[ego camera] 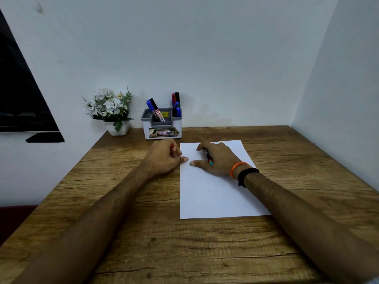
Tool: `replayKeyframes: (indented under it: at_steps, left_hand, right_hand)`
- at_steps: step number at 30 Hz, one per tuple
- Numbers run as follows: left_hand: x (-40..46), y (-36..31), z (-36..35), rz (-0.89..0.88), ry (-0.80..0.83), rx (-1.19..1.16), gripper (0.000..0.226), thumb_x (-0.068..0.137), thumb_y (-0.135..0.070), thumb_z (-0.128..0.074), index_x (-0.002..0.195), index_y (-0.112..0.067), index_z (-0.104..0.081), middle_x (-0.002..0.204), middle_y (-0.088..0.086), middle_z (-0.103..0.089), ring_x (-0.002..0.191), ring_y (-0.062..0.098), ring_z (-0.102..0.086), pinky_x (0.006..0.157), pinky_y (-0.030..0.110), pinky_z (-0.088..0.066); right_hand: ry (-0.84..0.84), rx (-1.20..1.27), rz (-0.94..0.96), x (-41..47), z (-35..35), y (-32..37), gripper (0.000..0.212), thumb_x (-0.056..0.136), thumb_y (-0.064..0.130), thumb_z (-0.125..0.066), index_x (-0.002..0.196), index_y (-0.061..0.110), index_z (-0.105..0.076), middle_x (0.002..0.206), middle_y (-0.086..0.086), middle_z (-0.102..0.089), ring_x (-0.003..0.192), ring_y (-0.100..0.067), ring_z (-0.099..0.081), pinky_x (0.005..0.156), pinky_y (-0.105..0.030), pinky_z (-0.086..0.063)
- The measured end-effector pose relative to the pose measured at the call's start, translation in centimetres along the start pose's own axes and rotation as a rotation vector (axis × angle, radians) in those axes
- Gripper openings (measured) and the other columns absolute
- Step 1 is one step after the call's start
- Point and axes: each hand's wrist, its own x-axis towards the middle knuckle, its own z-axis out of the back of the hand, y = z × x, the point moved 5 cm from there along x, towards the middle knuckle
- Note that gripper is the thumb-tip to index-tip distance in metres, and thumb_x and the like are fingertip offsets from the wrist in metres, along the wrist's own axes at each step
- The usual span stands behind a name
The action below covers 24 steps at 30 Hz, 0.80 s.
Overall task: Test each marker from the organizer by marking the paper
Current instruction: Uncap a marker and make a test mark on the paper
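Your left hand [164, 158] curls around something red [172, 147], most of it hidden inside the fist, so you cannot tell whether it is a cap or a whole marker. Your right hand [215, 158] rests on the paper [215, 197] with a dark marker [207, 155] gripped between the fingers; its tip is covered by the hand, and only the barrel and a red-and-teal end show near the thumb. Any mark beneath the hand is out of sight.

The paper lies centre-right in the frame, its left edge just beside your left fist, its lower edge well back from the near table [143, 232] edge. Bare wood stretches across the lower frame and to the right of the sheet.

At upper centre, against the wall, the organizer [162, 125] holds two markers leaning in its left compartment [153, 108] and a cluster of markers upright at its right [176, 104]. A small flower pot [111, 111] stands just left of it.
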Motion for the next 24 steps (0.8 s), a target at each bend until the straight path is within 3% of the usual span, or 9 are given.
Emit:
replayKeyframes:
  at_steps: [3, 6, 10, 15, 19, 24]
  left_hand:
    - [-0.3, -0.3, -0.3, -0.069, 0.061, 0.013, 0.035, 0.078, -0.029, -0.079, 0.104, -0.017, -0.059, 0.108, -0.011, -0.063, 0.102, 0.009, -0.057, 0.085, 0.025, -0.048]
    - [-1.1, 0.0, -0.1, -0.116, 0.090, -0.025, 0.031, 0.078, -0.023, -0.079, 0.089, -0.016, -0.052, 0.113, -0.009, -0.070, 0.109, 0.008, -0.061, 0.092, 0.031, -0.052]
    - [-2.7, 0.2, 0.3, -0.115, 0.103, -0.005, 0.041, 0.070, -0.030, -0.085, 0.079, -0.022, -0.046, 0.108, -0.009, -0.073, 0.107, 0.005, -0.063, 0.091, 0.033, -0.054]
    - [-5.6, -1.0, 0.4, -0.133, 0.031, 0.161, 0.044, 0.065, -0.054, -0.082, 0.073, -0.033, -0.043, 0.097, -0.012, -0.072, 0.095, 0.008, -0.063, 0.078, 0.035, -0.055]
    - [-6.0, -1.4, 0.8, -0.124, 0.042, 0.067, 0.037, 0.071, -0.035, -0.083, 0.074, -0.024, -0.048, 0.083, -0.017, -0.071, 0.092, 0.006, -0.065, 0.078, 0.033, -0.055]
    - [-6.1, -0.1, 1.2, -0.123, 0.233, -0.094, 0.050, 0.063, -0.028, -0.089, 0.083, -0.017, -0.044, 0.107, -0.017, -0.072, 0.107, 0.001, -0.063, 0.092, 0.035, -0.050]
  right_hand:
    - [0.052, 0.101, 0.048, -0.2, 0.0, -0.1, 0.058, 0.076, 0.060, -0.072, 0.119, 0.024, -0.055, 0.108, 0.003, -0.065, 0.099, -0.020, -0.060, 0.085, -0.034, -0.048]
    - [0.197, 0.243, 0.167, -1.2, 0.5, -0.3, 0.055, 0.072, 0.055, -0.078, 0.118, 0.032, -0.058, 0.120, 0.012, -0.062, 0.112, -0.010, -0.058, 0.098, -0.035, -0.047]
    - [0.335, 0.294, 0.192, -2.2, 1.7, -0.6, 0.056, 0.068, 0.040, -0.087, 0.117, 0.029, -0.062, 0.124, 0.016, -0.061, 0.119, -0.001, -0.053, 0.104, -0.024, -0.041]
    - [0.140, 0.302, 0.131, -3.0, 1.3, 0.0, 0.059, 0.066, 0.052, -0.084, 0.115, 0.030, -0.059, 0.117, 0.014, -0.063, 0.108, -0.008, -0.058, 0.095, -0.031, -0.047]
    - [0.186, 0.301, 0.208, -3.8, 0.6, 1.3, 0.066, 0.061, 0.064, -0.080, 0.116, 0.034, -0.058, 0.119, 0.015, -0.062, 0.113, -0.008, -0.058, 0.097, -0.039, -0.047]
    - [0.272, 0.371, 0.320, -5.9, 0.9, 3.0, 0.068, 0.060, 0.045, -0.090, 0.119, 0.029, -0.061, 0.127, 0.015, -0.061, 0.121, -0.005, -0.055, 0.105, -0.037, -0.044]
